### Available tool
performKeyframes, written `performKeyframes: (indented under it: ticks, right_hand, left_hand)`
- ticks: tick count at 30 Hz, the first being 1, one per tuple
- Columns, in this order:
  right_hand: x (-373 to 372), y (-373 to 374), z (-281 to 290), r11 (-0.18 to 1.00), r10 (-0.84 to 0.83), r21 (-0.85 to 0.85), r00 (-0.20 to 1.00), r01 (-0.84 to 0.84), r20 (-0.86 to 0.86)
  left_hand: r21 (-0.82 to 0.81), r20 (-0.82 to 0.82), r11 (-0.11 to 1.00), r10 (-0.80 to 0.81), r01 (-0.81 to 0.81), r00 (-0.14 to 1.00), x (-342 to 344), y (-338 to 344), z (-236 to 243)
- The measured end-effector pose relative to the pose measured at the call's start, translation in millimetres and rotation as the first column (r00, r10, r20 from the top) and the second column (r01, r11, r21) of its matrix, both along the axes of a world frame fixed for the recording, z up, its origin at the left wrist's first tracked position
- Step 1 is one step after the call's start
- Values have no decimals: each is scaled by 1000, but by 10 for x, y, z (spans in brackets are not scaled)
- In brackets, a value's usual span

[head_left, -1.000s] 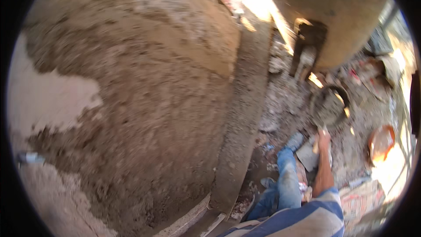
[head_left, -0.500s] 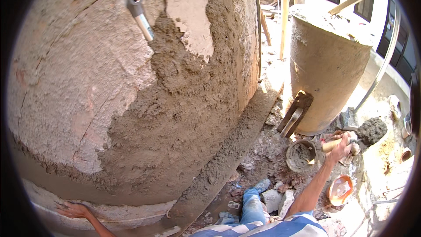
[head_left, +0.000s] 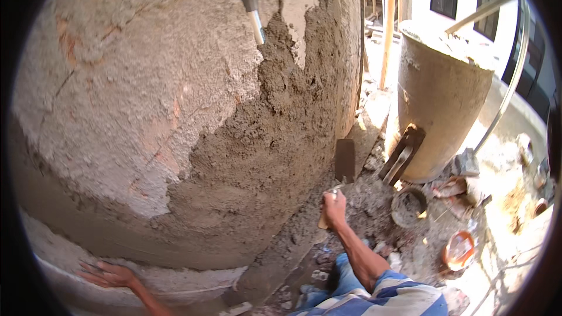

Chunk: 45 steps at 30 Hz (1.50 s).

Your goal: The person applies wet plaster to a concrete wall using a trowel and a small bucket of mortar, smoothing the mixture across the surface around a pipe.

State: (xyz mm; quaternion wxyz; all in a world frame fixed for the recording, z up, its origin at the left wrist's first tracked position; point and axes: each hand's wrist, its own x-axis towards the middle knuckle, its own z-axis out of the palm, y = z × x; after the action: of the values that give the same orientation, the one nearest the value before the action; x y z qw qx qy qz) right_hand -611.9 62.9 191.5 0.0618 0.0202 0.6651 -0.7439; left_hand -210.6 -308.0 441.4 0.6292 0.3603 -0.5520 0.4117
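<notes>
Head view: right hand (head_left: 335,209) has fingers (head_left: 331,198) wrapped round the handle (head_left: 322,221) of the trowel (head_left: 345,161), which stands beside the mortared wall (head_left: 263,169), presumably for steering, while the left hand (head_left: 108,275), unladen, spreads by the pale ledge (head_left: 187,279), perhaps for balance, contact unclear.

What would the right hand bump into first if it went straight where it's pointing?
Probably the rough mortar on the wall, near its right edge. The trowel in the right hand would touch first, though the gap's depth is unclear.
</notes>
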Motion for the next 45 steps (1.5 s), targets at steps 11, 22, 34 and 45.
performKeyframes:
  ticks: [11, 22, 34, 45]
  right_hand:
    - [-2187, -485, 1398, 445, 160, -853, 913, 273, 376]
    - [-2812, -821, 2508, 395, 194, -904, 947, 164, 257]
    - [-2259, -849, 3511, 467, 192, -872, 979, -147, -63]
    - [-1294, 92, 3459, -523, 603, -781, 500, -340, -621]
  left_hand:
    - [-100, -152, 995, 14, -29, 988, -443, 321, 205]
    - [-55, -168, 998, 27, -37, 985, -327, 205, 125]
    - [-17, -175, 999, 36, -40, 984, -173, 29, 29]
    - [-61, -185, 991, 104, -117, 977, -133, -101, -25]
